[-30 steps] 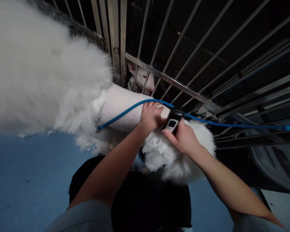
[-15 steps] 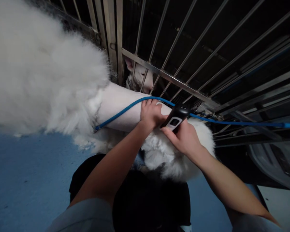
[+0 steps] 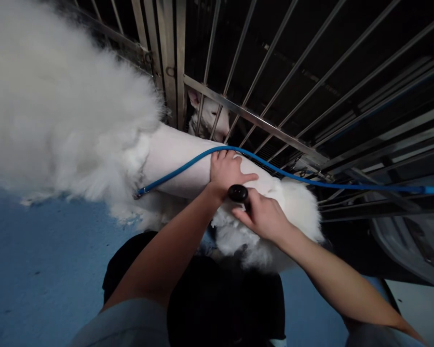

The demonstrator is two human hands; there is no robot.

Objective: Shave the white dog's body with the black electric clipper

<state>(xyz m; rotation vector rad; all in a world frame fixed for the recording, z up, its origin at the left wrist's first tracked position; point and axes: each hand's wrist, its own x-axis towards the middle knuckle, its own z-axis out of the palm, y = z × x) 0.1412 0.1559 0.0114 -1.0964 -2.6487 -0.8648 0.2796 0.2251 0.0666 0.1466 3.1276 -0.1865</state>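
A fluffy white dog [image 3: 58,111] stands on a blue table [image 3: 39,270]. Its shaved leg [image 3: 177,164] stretches to the right and ends in a ball of uncut fur [image 3: 296,212]. My left hand [image 3: 226,171] is wrapped round the shaved leg near the paw. My right hand [image 3: 262,217] is shut on a black clipper [image 3: 238,193], whose end points toward me while its head presses into the fur at the paw. A blue leash [image 3: 311,183] runs over the leg from the dog's body to the right.
Metal cage bars [image 3: 260,72] stand close behind the leg, and a second white dog [image 3: 211,118] looks out from behind them. Clipped fur lies on the table under the leg. A pale rounded machine [image 3: 415,246] sits at the right edge.
My right hand has turned the clipper from lying flat, its display up, to end-on, and has moved it left and down toward my left hand. My left hand keeps its grip.
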